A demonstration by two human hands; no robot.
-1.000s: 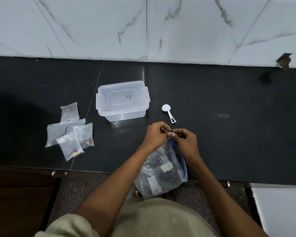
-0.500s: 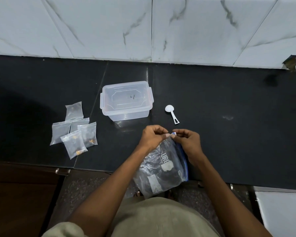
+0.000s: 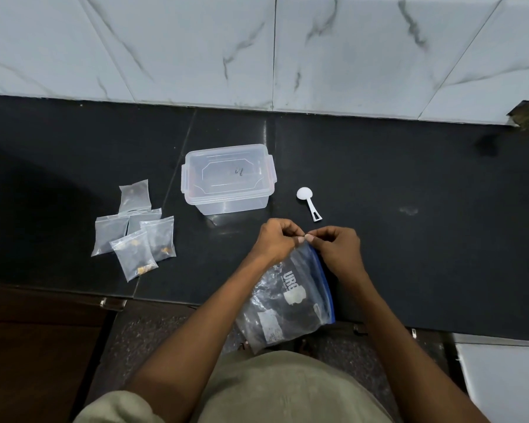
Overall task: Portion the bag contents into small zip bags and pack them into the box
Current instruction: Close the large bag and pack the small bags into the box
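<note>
A large clear zip bag (image 3: 287, 300) with a blue zip strip hangs over the counter's front edge. My left hand (image 3: 275, 241) and my right hand (image 3: 336, 247) pinch its top corner together, fingertips meeting. Dark contents show through the plastic. A clear plastic box (image 3: 228, 178) with its lid clipped on stands just beyond my hands. Several small zip bags (image 3: 135, 228) lie in a loose pile to the left, some with small brownish pieces inside. A white scoop (image 3: 309, 203) rests to the right of the box.
The black counter (image 3: 409, 239) runs to a marble-tiled wall (image 3: 257, 50) at the back. Its front edge lies under the big bag. A wooden cabinet front (image 3: 37, 346) sits lower left, a white surface (image 3: 507, 383) lower right.
Both hands stay pinched at the bag's top corner, and the bag has barely shifted. The view has moved slightly.
</note>
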